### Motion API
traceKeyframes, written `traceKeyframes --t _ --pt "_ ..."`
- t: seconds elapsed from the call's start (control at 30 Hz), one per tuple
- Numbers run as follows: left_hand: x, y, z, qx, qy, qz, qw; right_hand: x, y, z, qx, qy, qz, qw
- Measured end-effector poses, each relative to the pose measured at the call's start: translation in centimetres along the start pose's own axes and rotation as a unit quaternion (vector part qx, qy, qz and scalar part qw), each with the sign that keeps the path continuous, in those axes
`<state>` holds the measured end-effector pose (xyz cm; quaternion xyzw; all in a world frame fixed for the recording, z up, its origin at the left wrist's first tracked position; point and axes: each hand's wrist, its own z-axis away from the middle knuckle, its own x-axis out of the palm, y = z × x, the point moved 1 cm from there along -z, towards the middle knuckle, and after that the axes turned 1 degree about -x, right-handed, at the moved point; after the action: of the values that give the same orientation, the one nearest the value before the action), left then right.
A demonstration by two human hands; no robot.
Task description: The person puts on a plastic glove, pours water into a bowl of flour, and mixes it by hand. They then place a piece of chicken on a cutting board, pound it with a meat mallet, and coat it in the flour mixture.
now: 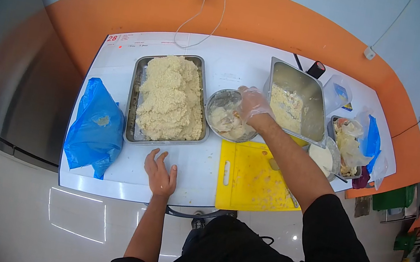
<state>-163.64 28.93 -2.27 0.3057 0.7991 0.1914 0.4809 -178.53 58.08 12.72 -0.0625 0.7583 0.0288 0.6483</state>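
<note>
My left hand (160, 174) is bare, fingers spread, at the table's front, just below a metal tray (128, 131) heaped with pale crumbly coating (171, 96). My right hand (254, 105) wears a clear plastic glove and is over the right rim of a round metal bowl (211, 123). Pale, flour-dusted pieces (228, 120) lie in that bowl. The right fingers point down and are partly hidden, so I cannot tell whether they grip anything. Beyond this hand stands a deep steel pan (312, 107) with crumbs on its floor.
A yellow cutting board (246, 182) with scraps lies under my right forearm. A blue plastic bag (94, 133) sits on the left. To the right are a bowl of white powder (322, 159), a bag-covered tray (351, 144) and a clear container (336, 91).
</note>
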Motion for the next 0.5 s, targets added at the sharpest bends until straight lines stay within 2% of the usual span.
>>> traceKeyframes --t 0.07,0.1,0.17,0.3,0.37,0.5 --pt "0.0 0.0 0.2 0.001 -0.003 0.001 1.000 2.3 0.1 -0.8 -0.005 -0.065 -0.006 0.998" --pt "0.1 -0.1 0.2 0.004 -0.001 0.001 1.000 2.4 -0.8 -0.8 -0.004 -0.064 -0.007 0.998" --pt "0.3 -0.2 0.1 0.008 0.002 0.000 1.000 2.8 -3.1 0.2 0.084 -0.177 -0.048 0.979" --pt "0.4 -0.5 0.2 0.005 0.001 -0.006 1.000 8.0 -4.1 0.8 0.057 -0.187 -0.004 0.981" --pt "0.3 -0.4 0.2 0.002 0.000 -0.010 1.000 10.1 -4.0 0.0 0.080 -0.134 -0.010 0.988" --pt "0.1 -0.2 0.1 -0.004 -0.010 -0.003 1.000 9.0 -3.1 -0.6 0.094 -0.138 -0.024 0.986"
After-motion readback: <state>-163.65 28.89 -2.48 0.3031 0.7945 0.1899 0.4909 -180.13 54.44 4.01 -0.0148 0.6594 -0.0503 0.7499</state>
